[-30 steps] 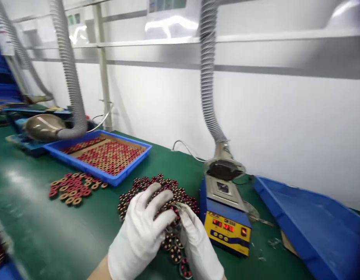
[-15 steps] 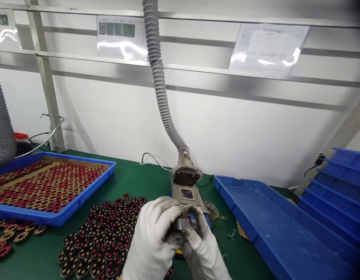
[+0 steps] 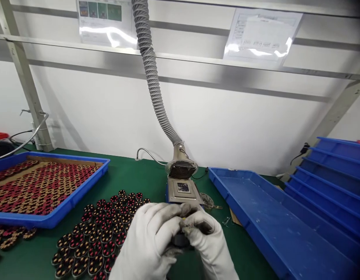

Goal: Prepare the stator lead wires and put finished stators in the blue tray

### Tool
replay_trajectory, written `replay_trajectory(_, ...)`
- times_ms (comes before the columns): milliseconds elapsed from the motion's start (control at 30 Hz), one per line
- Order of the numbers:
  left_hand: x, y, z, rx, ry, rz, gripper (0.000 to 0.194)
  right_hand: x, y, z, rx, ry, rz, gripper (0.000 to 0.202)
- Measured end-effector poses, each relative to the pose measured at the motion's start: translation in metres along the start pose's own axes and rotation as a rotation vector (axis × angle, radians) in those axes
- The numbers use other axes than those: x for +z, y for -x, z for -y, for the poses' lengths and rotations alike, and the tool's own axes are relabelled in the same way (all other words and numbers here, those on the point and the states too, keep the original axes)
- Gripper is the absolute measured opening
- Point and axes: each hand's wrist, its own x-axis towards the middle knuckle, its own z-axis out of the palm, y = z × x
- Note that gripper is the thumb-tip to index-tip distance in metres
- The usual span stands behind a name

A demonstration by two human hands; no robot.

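Observation:
My left hand (image 3: 150, 237), in a white glove with grimy fingertips, is closed around a dark round part (image 3: 180, 240) just in front of me. My right hand (image 3: 207, 235), gloved the same way, pinches that part from the other side. The fingers hide most of it; only a black lower section shows. To the left, many dark rings with red and yellow teeth inside (image 3: 95, 249) stand grouped on the green table. Just beyond my fingers is a metal device with a square opening (image 3: 183, 187), its surface inside shiny.
A grey corrugated hose (image 3: 152, 74) ends in a hood (image 3: 182, 167) over the device. At left, a blue tray (image 3: 77, 196) holds rows of red and tan toothed rings. Another blue tray (image 3: 255, 210) lies at right, beside stacked blue trays (image 3: 328, 186). A round strainer (image 3: 207, 200) lies near the device.
The view has shifted a little to the right and down. Both hands still hold the part, which has been turned: its shiny side showed before, now a black section does.

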Motion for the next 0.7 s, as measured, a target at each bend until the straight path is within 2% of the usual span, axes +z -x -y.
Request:
replay_trajectory(100,-0.003,-0.002,-0.003,0.014,-0.031,-0.006,0.026,0.003,0.001,0.001,0.147,-0.278,-0.071,0.014)
replay_trajectory(167,-0.004,-0.002,-0.003,-0.005,-0.014,-0.014,0.024,0.001,-0.001,0.002,0.206,-0.361,-0.046,0.017)
replay_trajectory(233,-0.005,-0.002,-0.002,-0.008,-0.016,-0.021,0.025,-0.001,-0.002,0.001,0.216,-0.324,0.003,0.020)
replay_trajectory(333,-0.003,-0.001,-0.001,0.026,-0.069,-0.044,0.027,0.000,-0.002,-0.004,0.116,-0.180,0.020,0.016)
replay_trajectory(400,-0.002,0.000,-0.002,0.038,-0.136,-0.059,0.026,0.003,-0.001,-0.008,0.055,-0.174,-0.065,0.011)
replay_trajectory(533,-0.002,0.000,-0.004,0.035,-0.214,-0.084,0.024,0.004,-0.001,-0.004,0.150,-0.518,-0.308,0.017)
replay_trajectory(600,-0.003,0.000,-0.005,0.013,-0.213,-0.097,0.024,0.001,-0.001,0.000,0.120,-0.578,-0.376,0.020)
replay_trajectory(633,-0.004,0.000,-0.005,-0.004,-0.212,-0.103,0.024,0.001,-0.001,0.002,0.112,-0.536,-0.370,0.020)
replay_trajectory(700,-0.003,0.000,-0.005,-0.026,-0.215,-0.123,0.026,0.005,0.001,0.003,0.166,-0.393,-0.260,0.026)
